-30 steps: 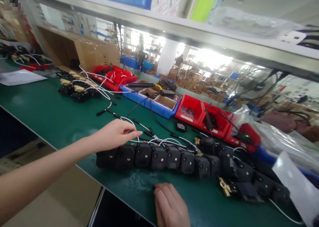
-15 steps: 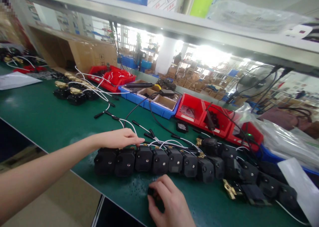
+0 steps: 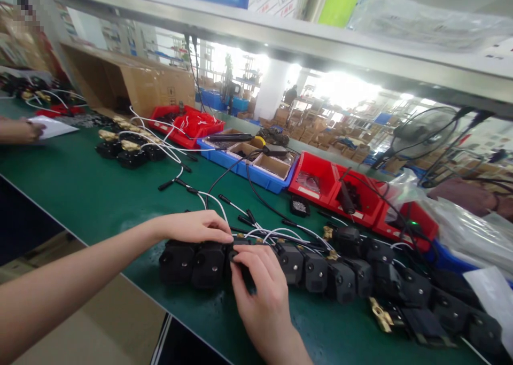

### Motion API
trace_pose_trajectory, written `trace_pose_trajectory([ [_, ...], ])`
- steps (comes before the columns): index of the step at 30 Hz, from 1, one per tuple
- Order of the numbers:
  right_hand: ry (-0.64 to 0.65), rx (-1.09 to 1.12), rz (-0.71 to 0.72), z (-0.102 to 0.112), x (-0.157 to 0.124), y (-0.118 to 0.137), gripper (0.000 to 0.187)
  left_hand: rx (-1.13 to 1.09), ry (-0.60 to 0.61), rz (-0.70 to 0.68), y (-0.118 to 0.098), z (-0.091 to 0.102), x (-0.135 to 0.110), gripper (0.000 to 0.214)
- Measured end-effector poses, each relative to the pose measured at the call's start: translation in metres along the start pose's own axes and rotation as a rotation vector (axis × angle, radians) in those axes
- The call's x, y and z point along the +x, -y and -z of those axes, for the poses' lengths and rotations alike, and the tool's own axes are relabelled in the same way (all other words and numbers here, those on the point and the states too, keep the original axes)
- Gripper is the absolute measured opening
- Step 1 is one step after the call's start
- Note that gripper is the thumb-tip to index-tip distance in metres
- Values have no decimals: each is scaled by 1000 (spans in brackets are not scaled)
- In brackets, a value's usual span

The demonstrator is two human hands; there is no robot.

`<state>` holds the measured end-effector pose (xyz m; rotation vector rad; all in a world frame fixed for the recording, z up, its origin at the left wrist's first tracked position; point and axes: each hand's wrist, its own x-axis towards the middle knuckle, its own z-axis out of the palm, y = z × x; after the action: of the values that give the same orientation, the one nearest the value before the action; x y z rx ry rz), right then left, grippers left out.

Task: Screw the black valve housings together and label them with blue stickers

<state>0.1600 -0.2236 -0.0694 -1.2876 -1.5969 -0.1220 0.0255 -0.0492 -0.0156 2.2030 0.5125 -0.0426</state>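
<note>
A row of black boxy housings (image 3: pixel 208 266) with brass fittings at the back stands on the green bench. My left hand (image 3: pixel 202 227) reaches over the back of the row, thumb and fingers closing at the rear top edge of the third housing from the left; what they pinch is hidden. Against that housing's front, my right hand (image 3: pixel 262 287) is closed on a small dark round part (image 3: pixel 233 256), mostly covered by the fingers. White cables with black plugs (image 3: pixel 276 231) lie behind the row.
Behind are a blue divided tray (image 3: pixel 262 179) and red bins (image 3: pixel 315 175). More housings (image 3: pixel 447 309) and a brass fitting (image 3: pixel 380 315) lie right. At left are brass-topped units (image 3: pixel 132 154), a cardboard box (image 3: pixel 156 87) and another person's hand (image 3: pixel 24 130) at white paper.
My right hand has moved up from the bench front to the third housing with the small dark part. My left hand stays near that housing's rear. Another person's hand has appeared at left.
</note>
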Motion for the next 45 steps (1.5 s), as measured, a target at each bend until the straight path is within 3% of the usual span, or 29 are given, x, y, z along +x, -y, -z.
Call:
trace_pose_trajectory([
  [7, 49, -31, 92, 1, 1, -2, 17, -9, 139, 21, 3, 5, 3, 59],
  [11, 33, -38, 127, -1, -1, -4, 24, 0, 147, 15, 0, 2, 2, 52],
  [16, 18, -50, 40, -4, 0, -5, 17, 12, 157, 12, -3, 2, -3, 49],
  [23, 117, -42, -18, 1, 5, -7, 11, 56, 120, 34, -9, 1, 0, 62],
  [31, 210, -184, 61, 5, 8, 3, 14, 89, 33, 42, -15, -7, 0, 46],
  [35, 139, -267, -5, 0, 5, 9, 19, 117, 9, 43, -21, -9, -2, 38],
  [38, 155, -309, -72, -3, 3, 12, 14, 124, 16, 48, -23, -9, -2, 34],
  [45, 109, -398, -65, -11, 2, 15, 18, 146, 29, 66, -24, -8, 0, 30],
])
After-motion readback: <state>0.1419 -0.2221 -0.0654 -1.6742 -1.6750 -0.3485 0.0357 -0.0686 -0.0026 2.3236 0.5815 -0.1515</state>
